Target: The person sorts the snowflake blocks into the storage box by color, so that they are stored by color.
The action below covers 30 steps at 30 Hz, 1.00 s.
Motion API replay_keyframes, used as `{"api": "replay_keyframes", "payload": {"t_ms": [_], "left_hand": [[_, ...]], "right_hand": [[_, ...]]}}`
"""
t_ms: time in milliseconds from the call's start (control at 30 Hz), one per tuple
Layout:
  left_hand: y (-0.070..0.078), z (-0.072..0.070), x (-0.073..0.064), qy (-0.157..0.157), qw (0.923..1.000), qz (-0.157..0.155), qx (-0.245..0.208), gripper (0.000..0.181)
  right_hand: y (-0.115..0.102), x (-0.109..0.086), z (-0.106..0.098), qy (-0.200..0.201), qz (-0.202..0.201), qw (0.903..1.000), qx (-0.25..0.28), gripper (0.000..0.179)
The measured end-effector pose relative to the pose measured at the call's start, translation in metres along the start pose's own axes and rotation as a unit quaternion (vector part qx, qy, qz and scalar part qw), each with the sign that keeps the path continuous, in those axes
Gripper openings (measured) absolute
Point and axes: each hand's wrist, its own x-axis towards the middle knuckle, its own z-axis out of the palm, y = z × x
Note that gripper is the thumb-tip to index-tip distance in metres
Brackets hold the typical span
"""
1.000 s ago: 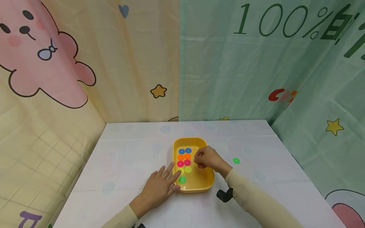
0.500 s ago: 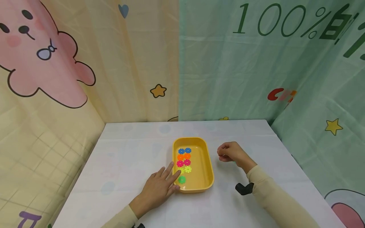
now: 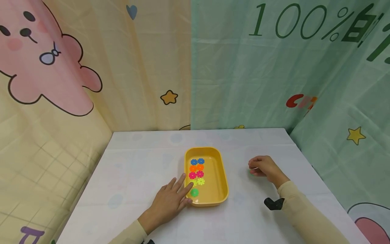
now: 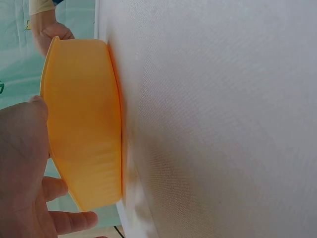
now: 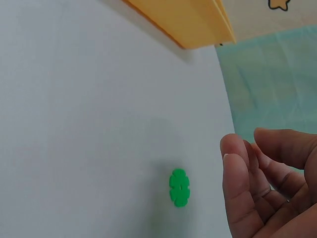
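Observation:
My left hand lies with fingers spread against the left rim of a yellow tray. In the left wrist view, its fingertips touch the rim of the tray wall. Inside are flower-shaped plastic pieces in rows: blue, orange, pink and yellow, one partly behind a finger, plus a single green one. Right of the tray, my right hand hovers with loosely bent fingers, thumb and fingertips apart and holding nothing. A green flower piece lies on the table just below it.
A white cloth with faint dots covers the table. Printed curtains hang behind it and on both sides. A black strap piece sticks out at the right wrist.
My right hand has left the tray and moved right to the loose green piece, which it now mostly covers in the head view. My left hand and the tray have stayed put.

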Motion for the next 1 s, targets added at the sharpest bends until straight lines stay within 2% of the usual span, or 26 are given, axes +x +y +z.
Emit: {"api": "replay_keyframes", "payload": {"t_ms": [533,800,1000], "left_hand": [[0.003,-0.005,0.000,-0.004,1.0000,-0.003,-0.005,0.061],[0.002,-0.002,0.001,-0.001,1.0000,0.000,0.000,0.062],[0.002,-0.001,0.001,-0.001,1.0000,-0.001,0.005,0.061]], "right_hand": [[0.025,-0.001,-0.028,0.038,0.015,0.9989,-0.023,0.027],[0.033,0.003,-0.030,0.052,0.032,0.9978,-0.027,0.031],[0.035,0.006,-0.025,0.044,0.036,0.9982,-0.022,0.040]]}}
